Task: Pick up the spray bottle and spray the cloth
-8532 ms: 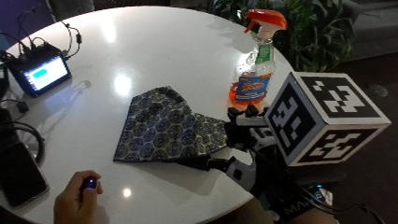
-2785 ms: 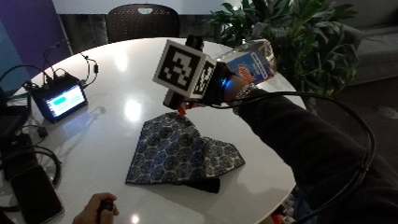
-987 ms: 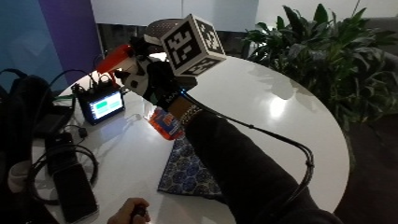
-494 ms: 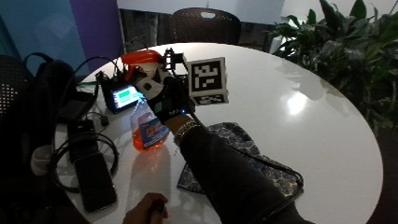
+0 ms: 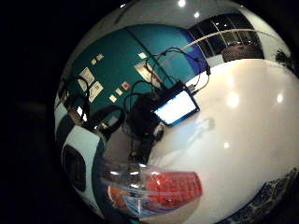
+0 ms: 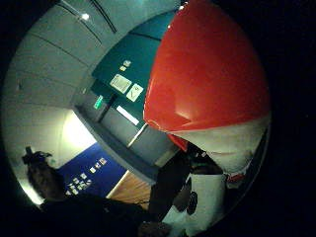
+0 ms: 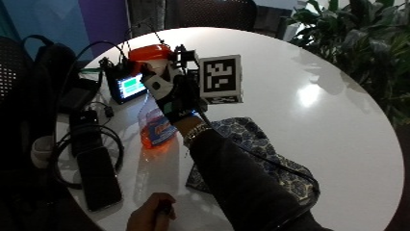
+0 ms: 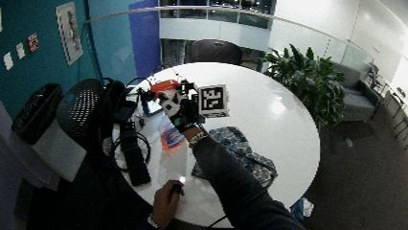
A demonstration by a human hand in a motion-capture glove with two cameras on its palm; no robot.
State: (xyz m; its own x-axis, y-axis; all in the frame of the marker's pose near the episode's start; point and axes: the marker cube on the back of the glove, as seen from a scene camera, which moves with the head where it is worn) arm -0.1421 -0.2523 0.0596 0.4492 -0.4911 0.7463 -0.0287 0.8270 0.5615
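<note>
Round white table (image 7: 333, 96), seen from the outside view, carrying all items. Patterned blue cloth (image 7: 256, 154) lies flat at about 5 o'clock of the table's centre, partly covered by the person's dark sleeve (image 7: 256, 202). Spray bottle (image 7: 156, 126), clear with orange liquid, a blue label and an orange-red trigger head, is held upright and clear of the table at about 9 o'clock of the cloth, just beside the cloth's near edge rather than over it. Gloved right hand (image 7: 174, 94) forms the grip, its fingers curled round the bottle's neck just under the trigger head; in the thumb side palm view the red head (image 6: 207, 74) fills much of the frame, close to the palm. Black phone (image 7: 99, 178) lies at the table's 8 o'clock edge, near coiled black cables (image 7: 77, 144). Small lit screen (image 7: 130, 87) stands at 10 o'clock, behind the bottle. Bare left hand (image 7: 148, 219) rests at 6 o'clock, holding a small dark object.
</note>
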